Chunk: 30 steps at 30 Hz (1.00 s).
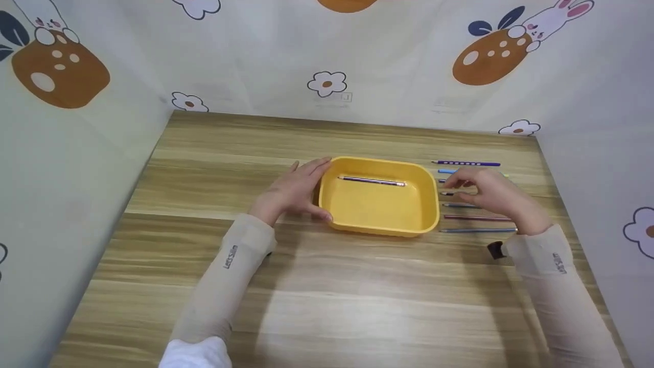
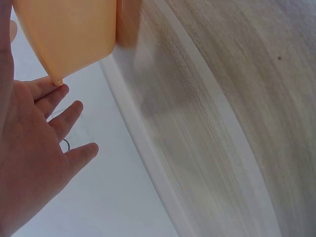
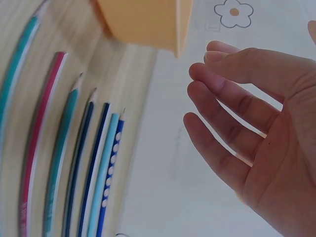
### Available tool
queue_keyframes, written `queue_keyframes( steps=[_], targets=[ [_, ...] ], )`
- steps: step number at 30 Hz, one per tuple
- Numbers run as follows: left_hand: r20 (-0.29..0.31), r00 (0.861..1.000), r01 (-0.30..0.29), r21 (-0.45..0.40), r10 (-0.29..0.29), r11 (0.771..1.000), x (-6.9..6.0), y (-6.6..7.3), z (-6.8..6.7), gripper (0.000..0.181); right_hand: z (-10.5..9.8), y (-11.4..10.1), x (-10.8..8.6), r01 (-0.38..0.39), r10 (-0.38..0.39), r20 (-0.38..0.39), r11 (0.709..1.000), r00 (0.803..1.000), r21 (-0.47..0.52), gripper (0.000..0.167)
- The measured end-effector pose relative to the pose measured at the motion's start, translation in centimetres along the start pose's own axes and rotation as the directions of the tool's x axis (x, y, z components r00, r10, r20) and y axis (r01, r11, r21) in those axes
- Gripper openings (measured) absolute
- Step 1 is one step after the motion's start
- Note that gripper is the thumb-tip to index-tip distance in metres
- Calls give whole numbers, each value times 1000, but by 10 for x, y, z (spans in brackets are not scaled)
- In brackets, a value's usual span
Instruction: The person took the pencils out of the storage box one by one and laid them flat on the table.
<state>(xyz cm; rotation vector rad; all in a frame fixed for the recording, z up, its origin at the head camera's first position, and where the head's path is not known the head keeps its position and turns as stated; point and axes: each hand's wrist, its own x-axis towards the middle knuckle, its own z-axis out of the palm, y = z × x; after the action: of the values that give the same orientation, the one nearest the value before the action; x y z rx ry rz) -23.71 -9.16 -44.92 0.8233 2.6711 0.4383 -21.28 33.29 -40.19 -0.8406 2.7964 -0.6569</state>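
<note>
A yellow plastic box [image 1: 380, 209] sits on the wooden table, and one dark pencil [image 1: 372, 181] lies inside it. My left hand [image 1: 294, 191] is spread along the box's left side, its fingertips touching the rim in the left wrist view. Over a row of pencils to the box's right hovers my right hand [image 1: 485, 189]; its thumb and fingers are loosely bent, with nothing between them in the right wrist view. The row includes a dotted blue pencil [image 3: 109, 173], a light blue pencil [image 3: 101, 177] and a red pencil [image 3: 39, 133]. My right hand partly covers several in the head view.
Pale cloth printed with rabbits and flowers [image 1: 327, 83] stands behind the table [image 1: 347, 301] and along both sides. Wood surface stretches in front of the box and to its left. A small black object [image 1: 495, 250] shows at the right sleeve's cuff.
</note>
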Motion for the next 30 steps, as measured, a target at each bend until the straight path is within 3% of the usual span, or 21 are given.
queue_keyframes(
  steps=[16, 26, 30],
  targets=[
    [12, 1000, 18, 11, -18, 1000, 1, 1, 0, 136, 0, -38, 64, 48, -44, 88, 998, 995, -43, 22],
    [-2, 1000, 0, 32, 0, 999, 1, 1, 0, 136, 21, -55, 106, 146, -137, 142, 988, 980, -56, 16],
    [4, 1000, 8, 29, -8, 1000, 0, 0, 0, 136, 29, -62, 121, 149, -136, 176, 987, 975, -60, 14]
  ],
)
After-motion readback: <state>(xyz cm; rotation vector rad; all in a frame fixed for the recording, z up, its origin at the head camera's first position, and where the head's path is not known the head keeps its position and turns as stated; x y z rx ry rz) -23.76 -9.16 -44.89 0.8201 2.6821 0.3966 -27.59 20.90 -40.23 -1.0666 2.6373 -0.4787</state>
